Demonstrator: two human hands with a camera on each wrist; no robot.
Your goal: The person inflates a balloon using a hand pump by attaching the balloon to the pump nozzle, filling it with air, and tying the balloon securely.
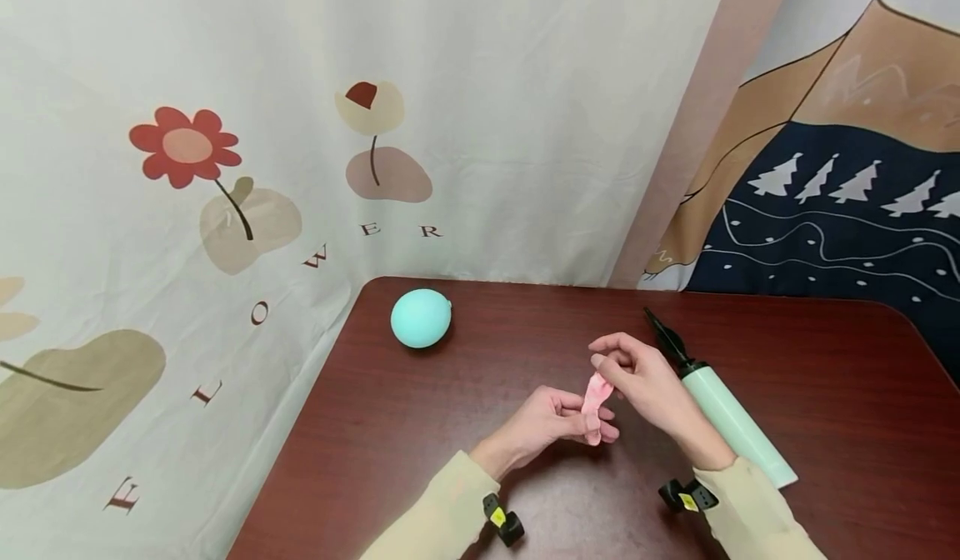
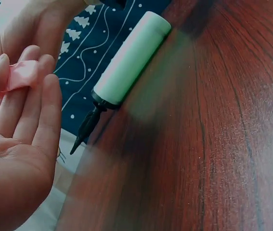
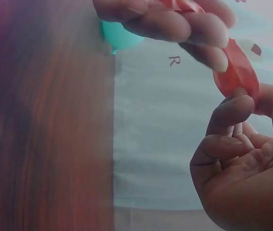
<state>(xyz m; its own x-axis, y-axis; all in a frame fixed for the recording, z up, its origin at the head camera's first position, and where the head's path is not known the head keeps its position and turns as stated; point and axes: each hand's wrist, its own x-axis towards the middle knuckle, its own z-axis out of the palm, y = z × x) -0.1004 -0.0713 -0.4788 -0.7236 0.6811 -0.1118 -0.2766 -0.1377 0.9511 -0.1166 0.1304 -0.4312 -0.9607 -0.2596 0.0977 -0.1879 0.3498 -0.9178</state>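
Between my two hands, above the table, is a limp pink balloon [image 1: 597, 397], uninflated. My left hand [image 1: 551, 421] pinches its lower part between thumb and fingers; in the left wrist view that thumb presses the pink rubber [image 2: 23, 75] against the fingers. The upper end is pinched by my right hand [image 1: 648, 381], with thumb and index finger on it. In the right wrist view the balloon [image 3: 237, 70] spans from the right hand's fingertips [image 3: 240, 108] up to the left hand [image 3: 175, 29].
A light green hand pump [image 1: 738, 422] with a black nozzle lies right of my right hand. An inflated turquoise balloon [image 1: 421, 318] rests near the table's back left corner. The brown table [image 1: 480, 318] meets a printed curtain [image 1: 525, 127] behind.
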